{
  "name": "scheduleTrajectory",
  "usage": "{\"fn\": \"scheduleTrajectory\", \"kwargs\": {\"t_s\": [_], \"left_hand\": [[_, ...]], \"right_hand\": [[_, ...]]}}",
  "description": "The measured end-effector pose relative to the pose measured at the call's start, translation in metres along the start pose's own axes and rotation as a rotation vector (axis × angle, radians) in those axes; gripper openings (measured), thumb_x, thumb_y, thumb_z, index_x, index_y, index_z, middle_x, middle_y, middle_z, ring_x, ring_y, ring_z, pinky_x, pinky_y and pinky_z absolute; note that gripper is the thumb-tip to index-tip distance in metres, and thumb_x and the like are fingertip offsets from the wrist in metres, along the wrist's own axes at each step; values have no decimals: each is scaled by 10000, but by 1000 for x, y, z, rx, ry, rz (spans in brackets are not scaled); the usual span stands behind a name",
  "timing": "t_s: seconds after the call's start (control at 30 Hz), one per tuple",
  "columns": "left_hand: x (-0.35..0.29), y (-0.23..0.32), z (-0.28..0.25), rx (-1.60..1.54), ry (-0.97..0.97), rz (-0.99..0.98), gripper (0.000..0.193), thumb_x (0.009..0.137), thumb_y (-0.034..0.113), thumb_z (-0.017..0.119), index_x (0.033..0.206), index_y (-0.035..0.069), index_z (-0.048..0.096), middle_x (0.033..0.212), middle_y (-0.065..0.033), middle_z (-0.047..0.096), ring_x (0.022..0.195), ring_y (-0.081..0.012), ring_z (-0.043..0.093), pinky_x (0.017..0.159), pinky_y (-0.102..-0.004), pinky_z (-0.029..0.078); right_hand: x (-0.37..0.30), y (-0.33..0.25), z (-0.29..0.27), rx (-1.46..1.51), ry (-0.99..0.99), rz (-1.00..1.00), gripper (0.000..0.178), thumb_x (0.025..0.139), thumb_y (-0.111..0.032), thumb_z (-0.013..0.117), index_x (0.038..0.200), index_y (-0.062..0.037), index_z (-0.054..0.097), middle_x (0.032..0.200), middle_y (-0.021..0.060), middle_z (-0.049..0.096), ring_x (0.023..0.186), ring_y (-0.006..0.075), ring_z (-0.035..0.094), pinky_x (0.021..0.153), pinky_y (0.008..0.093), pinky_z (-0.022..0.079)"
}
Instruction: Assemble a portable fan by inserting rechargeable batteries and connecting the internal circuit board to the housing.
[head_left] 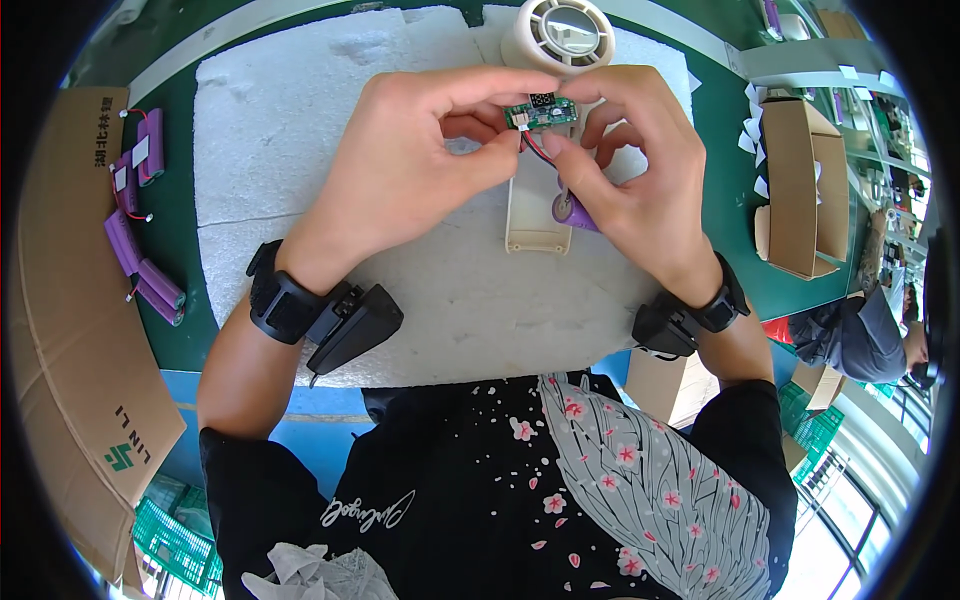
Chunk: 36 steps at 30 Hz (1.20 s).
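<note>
A small green circuit board (541, 115) with a dark display part and a white connector is held up between my two hands. My left hand (410, 150) pinches its left end between thumb and fingers. My right hand (655, 170) closes around the right end, index fingertip at the upper edge and thumb by the red and black wires (537, 148). Those wires run down from the board. Under my right thumb lies a purple battery cell (577, 213), partly hidden. Beneath both hands is an open cream handheld fan casing (538, 238), its round fan head (516, 40) pointing away from me.
A white foam sheet (420, 310) covers the middle of the green table. Several purple battery packs (125, 240) with wires lie at the left, beside a large cardboard box (70, 330). An open cardboard box (790, 190) stands at the right. Another person (860, 335) is at far right.
</note>
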<state>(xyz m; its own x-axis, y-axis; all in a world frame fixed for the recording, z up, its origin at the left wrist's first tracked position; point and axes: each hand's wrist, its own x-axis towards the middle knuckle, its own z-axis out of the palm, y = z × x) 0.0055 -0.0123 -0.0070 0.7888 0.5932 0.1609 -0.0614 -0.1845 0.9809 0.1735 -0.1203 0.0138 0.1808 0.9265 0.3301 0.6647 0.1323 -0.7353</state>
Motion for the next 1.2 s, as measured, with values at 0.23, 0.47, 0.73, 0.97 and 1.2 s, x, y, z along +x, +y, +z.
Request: {"fn": "scheduleTrajectory", "kwargs": {"t_s": [0.23, 0.47, 0.73, 0.97, 1.2], "left_hand": [[1, 0, 1, -53, 3, 5, 356, 809, -14, 632, 1163, 19, 656, 1005, -107, 701, 842, -117, 672, 774, -262, 557], [-1, 0, 1, 27, 16, -4, 332, 811, -6, 650, 1142, 10, 664, 993, -97, 706, 841, -128, 682, 770, -261, 561], [-1, 4, 0, 65, 65, 7, 245, 810, 6, 666, 1051, -18, 701, 943, -110, 711, 806, -152, 693, 755, -261, 568], [-1, 3, 0, 132, 72, 50, 233, 785, 6, 684, 1015, -19, 713, 880, -106, 708, 772, -138, 686, 721, -250, 555], [-1, 1, -1, 149, 58, 48, 231, 778, 24, 695, 1006, 2, 722, 856, -96, 700, 698, -119, 653, 642, -238, 520]], "right_hand": [[5, 10, -1, -51, 30, -175, 317, 745, 5, 776, 1040, -38, 668, 934, 41, 652, 685, 93, 591, 532, 206, 466], [9, 11, -7, -61, -48, -161, 350, 702, -30, 827, 1024, -42, 691, 911, 37, 649, 713, 93, 599, 556, 216, 496], [9, 16, -4, -65, -13, -171, 346, 710, -39, 827, 1032, -48, 702, 896, 30, 650, 701, 89, 604, 559, 205, 508], [8, 12, -2, -84, 2, -137, 349, 705, -54, 832, 1034, -65, 717, 913, 21, 653, 688, 72, 603, 522, 184, 496], [6, 10, 2, -73, 12, -108, 340, 699, -42, 826, 1022, -63, 720, 923, 19, 656, 680, 64, 598, 487, 165, 478]]}}
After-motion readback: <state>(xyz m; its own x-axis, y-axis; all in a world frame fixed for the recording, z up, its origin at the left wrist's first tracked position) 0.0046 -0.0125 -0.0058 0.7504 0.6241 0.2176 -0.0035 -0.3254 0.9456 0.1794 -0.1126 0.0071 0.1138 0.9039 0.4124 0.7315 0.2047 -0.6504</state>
